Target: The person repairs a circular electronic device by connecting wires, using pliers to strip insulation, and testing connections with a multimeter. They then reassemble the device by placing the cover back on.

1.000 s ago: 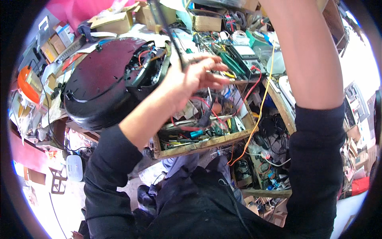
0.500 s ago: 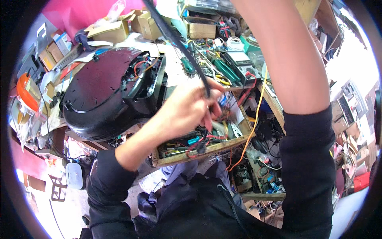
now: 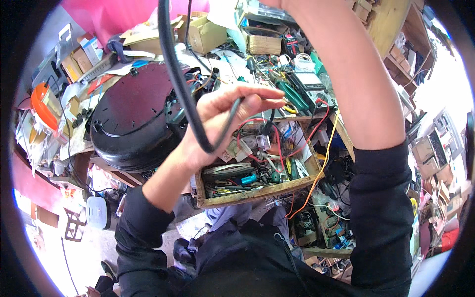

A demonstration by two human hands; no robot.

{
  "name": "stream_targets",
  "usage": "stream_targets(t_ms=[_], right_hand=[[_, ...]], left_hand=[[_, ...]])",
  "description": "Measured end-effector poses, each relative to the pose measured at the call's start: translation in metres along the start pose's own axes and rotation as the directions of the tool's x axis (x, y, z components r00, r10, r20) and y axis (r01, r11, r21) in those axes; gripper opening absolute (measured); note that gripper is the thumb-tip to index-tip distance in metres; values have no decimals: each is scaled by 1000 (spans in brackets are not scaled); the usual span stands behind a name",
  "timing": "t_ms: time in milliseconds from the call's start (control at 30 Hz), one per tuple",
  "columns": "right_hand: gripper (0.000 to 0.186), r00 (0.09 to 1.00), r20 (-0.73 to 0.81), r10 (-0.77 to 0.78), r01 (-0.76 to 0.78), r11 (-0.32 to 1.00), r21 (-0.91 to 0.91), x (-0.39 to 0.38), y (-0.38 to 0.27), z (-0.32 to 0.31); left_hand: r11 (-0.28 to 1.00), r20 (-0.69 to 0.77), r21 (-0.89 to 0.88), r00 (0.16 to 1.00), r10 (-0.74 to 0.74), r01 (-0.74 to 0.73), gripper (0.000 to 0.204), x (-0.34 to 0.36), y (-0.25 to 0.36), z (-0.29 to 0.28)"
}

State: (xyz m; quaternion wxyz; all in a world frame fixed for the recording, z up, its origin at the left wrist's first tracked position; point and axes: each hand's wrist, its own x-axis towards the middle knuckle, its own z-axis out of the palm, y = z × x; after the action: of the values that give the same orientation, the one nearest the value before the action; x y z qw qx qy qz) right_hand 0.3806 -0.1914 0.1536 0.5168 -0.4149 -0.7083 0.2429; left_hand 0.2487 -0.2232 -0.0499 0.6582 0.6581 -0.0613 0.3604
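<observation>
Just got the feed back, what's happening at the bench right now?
A person stands over a cluttered workbench. Their left hand holds a thick black cable that loops through the palm and runs up out of the picture. The right arm is raised, its hand out of view. Below sit a round black appliance with exposed wiring and a wooden tray of tools and wires.

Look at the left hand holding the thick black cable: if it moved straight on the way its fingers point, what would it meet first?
Probably the green multimeter on the bench, which lies just beyond the left hand and its fingertips; depth is unclear, so the hand might pass above it.
</observation>
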Motion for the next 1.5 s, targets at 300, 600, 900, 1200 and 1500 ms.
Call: stream_targets(t_ms=[300,600,900,1200,1500], right_hand=[[11,998,7,66,-65,995,-69,-26,1,6],[15,989,-63,134,-140,986,-90,-26,13,8],[23,967,-199,158,-158,987,15,-63,2,8],[31,948,186,-258,316,825,-468,-92,22,37],[39,925,285,-250,329,903,-276,-125,29,55]], left_hand=[[983,231,122,960,-161,136,22,-28,-12,26],[908,-240,-306,900,-364,286,43,-6,20,20],[912,-149,-406,980,-133,62,49,-1,41,10],[962,-356,-253,935,5,-102,71,-28,70,4],[976,-719,-177,694,-40,-128,21,-60,79,2]])
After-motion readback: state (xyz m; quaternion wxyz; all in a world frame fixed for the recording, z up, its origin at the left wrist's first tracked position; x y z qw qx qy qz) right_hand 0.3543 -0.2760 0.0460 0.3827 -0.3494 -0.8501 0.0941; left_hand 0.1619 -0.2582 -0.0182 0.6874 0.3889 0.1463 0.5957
